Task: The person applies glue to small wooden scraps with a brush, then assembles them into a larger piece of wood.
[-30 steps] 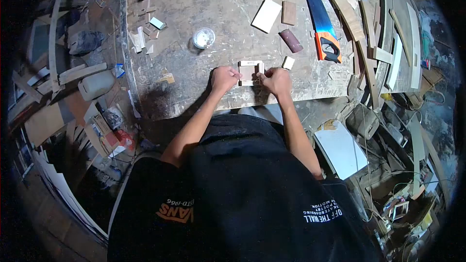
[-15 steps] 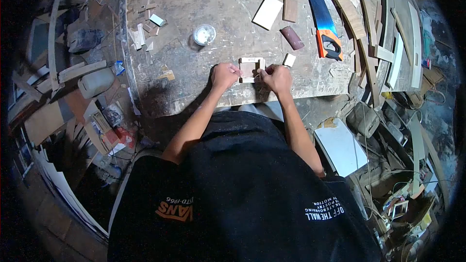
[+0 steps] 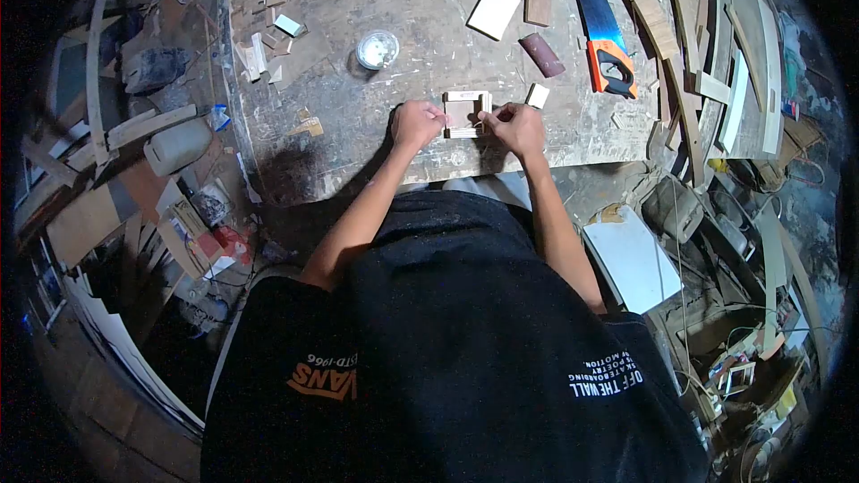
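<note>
A small rectangular wooden frame (image 3: 466, 97) lies near the front edge of the workbench, directly ahead of me. My left hand (image 3: 418, 125) grips its left side between thumb and fingers. On the opposite side, my right hand (image 3: 520, 130) pinches the right edge of the same frame. The frame's inside shows a brownish surface, partly shaded. A small pale wood block (image 3: 537, 96) lies just beyond my right hand. Farther off is a round clear tub (image 3: 378, 50) with whitish contents.
A handsaw (image 3: 598, 22) with an orange and black handle lies at the right, beside long wood strips (image 3: 640, 0). A white board (image 3: 496, 5), a brown block (image 3: 538, 4) and a curled sandpaper piece (image 3: 542, 55) lie ahead. Offcuts (image 3: 254, 57) sit at the left.
Both hands stay on the wooden frame. The bench and everything on it appear slightly higher in view, consistent with a small head movement.
</note>
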Demonstrator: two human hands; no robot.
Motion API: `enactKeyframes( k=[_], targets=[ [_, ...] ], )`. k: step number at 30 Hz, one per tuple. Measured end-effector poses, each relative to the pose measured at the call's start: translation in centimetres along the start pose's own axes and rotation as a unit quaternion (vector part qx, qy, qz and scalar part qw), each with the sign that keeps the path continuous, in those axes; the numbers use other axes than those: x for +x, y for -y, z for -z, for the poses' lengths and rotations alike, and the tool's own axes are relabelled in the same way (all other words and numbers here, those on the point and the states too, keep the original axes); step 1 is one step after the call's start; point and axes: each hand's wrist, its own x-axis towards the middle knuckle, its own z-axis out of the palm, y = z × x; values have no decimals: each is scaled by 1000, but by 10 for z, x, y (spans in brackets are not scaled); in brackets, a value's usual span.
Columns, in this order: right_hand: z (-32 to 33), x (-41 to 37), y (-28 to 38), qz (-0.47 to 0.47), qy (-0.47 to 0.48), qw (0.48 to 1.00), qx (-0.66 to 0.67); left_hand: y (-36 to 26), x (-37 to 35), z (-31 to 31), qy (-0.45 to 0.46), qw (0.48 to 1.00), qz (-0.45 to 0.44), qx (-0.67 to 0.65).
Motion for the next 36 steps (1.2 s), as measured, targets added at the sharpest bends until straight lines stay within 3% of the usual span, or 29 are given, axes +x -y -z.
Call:
enactKeyframes(
  k=[11,17,36],
  targets=[
    [3,7,-28,26,-49,994,97,-1,-2,2,-7,1000,-12,14],
    [7,3,-12,35,3,996,82,-2,-1,3,-5,1000,-14,11],
    [-1,9,-16,31,19,999,39,7,5,-3,-4,1000,-10,-1]
  ],
)
